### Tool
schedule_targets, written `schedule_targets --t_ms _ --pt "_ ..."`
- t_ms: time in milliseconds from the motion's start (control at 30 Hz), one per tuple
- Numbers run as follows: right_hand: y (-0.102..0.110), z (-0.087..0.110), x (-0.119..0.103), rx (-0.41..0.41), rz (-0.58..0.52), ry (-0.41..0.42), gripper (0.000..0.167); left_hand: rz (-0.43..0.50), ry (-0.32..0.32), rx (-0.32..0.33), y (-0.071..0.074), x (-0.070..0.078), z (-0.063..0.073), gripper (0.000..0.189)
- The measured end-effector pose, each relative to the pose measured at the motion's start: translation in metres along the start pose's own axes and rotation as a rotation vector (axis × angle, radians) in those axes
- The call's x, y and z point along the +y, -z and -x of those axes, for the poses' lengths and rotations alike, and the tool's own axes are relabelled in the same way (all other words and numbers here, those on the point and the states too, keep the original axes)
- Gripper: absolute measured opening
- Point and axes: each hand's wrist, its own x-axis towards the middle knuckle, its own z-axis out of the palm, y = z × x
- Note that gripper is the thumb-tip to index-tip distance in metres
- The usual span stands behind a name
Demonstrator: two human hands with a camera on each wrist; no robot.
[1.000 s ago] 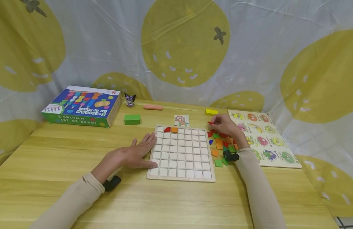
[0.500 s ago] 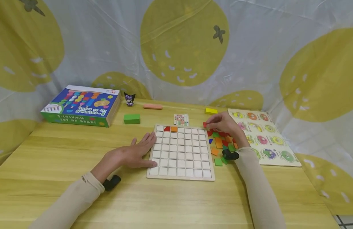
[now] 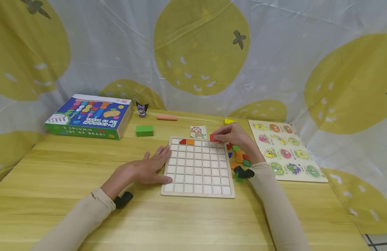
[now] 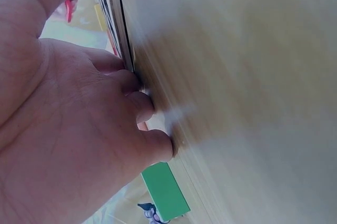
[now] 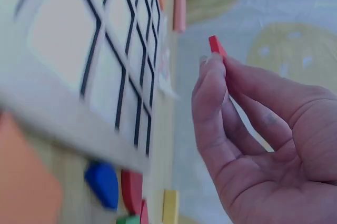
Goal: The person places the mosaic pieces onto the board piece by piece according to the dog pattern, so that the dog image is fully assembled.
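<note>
A wooden grid board [image 3: 198, 170] lies mid-table, its top row bearing a red quarter-round tile [image 3: 183, 142] and an orange square tile [image 3: 191, 142]. Along its left edge rests my left hand [image 3: 152, 169], fingers spread, thumb on the board's margin. Over the upper right of the board, my right hand [image 3: 232, 137] pinches a red tile [image 5: 217, 46] between thumb and fingertips; in the right wrist view the tile shows edge-on. Loose coloured tiles [image 3: 239, 156] lie right of the board, partly hidden by the right wrist. A small pattern card [image 3: 198, 131] lies just behind the board.
At the back left stand a bead-set box [image 3: 90, 116], a green block [image 3: 144, 131], a small figurine [image 3: 142, 109] and a pink stick [image 3: 167, 118]. A yellow block [image 3: 229, 121] is behind the right hand. A fruit puzzle board [image 3: 285, 151] lies on the right.
My right hand has carried the red tile leftward from the loose pile to above the board's upper right. My left hand has stayed in place.
</note>
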Motion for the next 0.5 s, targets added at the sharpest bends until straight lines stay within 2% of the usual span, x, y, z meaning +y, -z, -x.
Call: schedule_targets --t_ms 167,333,433,467,500 --pt "-0.018 -0.008 -0.005 -0.064 -0.042 0.017 0.019 -0.007 -0.012 0.006 -0.002 -0.002 -0.002 0.118" --pt "-0.033 -0.018 -0.008 -0.075 -0.026 0.015 0.014 0.001 -0.001 -0.015 0.009 0.021 0.008 0.109" --pt "-0.039 -0.024 -0.008 -0.065 -0.002 0.0 0.013 -0.013 0.019 -0.019 0.01 0.025 0.01 0.107" --pt "-0.04 -0.025 -0.009 -0.057 0.008 -0.011 0.012 -0.01 0.017 -0.019 0.01 0.025 0.01 0.108" --pt "-0.042 -0.026 -0.009 -0.051 0.016 -0.019 0.011 -0.005 0.002 -0.01 0.007 0.018 0.007 0.11"
